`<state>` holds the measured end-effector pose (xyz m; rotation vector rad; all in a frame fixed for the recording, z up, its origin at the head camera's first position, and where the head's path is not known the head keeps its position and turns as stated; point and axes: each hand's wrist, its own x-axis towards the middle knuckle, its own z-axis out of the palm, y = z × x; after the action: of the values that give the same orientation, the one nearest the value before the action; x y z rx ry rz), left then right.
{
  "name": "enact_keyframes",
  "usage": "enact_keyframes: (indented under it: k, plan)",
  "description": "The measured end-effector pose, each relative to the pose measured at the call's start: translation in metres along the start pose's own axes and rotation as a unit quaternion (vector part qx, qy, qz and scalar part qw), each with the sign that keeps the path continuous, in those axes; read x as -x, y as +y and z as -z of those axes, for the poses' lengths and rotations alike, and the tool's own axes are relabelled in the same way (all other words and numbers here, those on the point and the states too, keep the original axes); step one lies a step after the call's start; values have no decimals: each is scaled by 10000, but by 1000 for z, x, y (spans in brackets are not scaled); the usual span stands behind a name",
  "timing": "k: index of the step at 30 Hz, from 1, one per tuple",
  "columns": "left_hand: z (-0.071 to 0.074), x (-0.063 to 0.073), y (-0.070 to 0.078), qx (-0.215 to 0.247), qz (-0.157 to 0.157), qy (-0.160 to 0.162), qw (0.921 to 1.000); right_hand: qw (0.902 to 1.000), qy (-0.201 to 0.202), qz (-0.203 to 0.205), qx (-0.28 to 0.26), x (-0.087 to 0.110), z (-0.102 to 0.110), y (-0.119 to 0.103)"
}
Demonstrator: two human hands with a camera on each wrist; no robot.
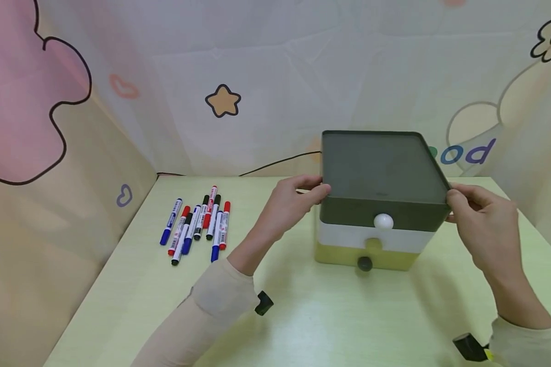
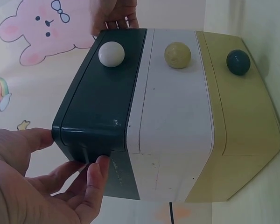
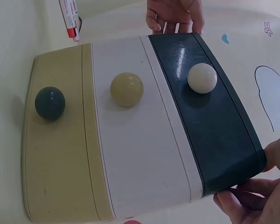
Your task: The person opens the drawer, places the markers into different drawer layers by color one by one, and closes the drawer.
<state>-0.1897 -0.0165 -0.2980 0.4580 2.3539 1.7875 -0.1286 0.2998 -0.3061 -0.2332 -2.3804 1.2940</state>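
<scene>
Green-white-yellow plastic drawer box (image 1: 380,203) is standing, drawers closed; left hand (image 1: 290,203) and right hand (image 1: 491,227) are pinching its top sides, release pending; red, blue, black capped markers (image 1: 201,220) are lying left.

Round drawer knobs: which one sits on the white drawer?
The yellow round knob, on the white middle drawer; the white knob is on the dark green top drawer, the dark knob on the yellow bottom drawer.

Left grip (image 1: 283,205), right grip (image 1: 490,224) pinching (well apart).
</scene>
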Motion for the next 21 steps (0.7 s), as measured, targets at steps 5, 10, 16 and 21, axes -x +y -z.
enact_keyframes:
  k: [5,10,16,21]
  plan:
    - [6,2,-2,-14,-9,39,10000,9998,-121,-93,140,3,-5,-4]
    - [12,5,-2,3,-37,70,10000,9998,-162,-26,74,5,-10,-8]
    - [18,7,-3,59,50,77,9999,9998,-196,-2,26,7,-16,-11]
    - [23,9,-5,47,147,141,9998,9996,-225,146,-42,8,-22,-13]
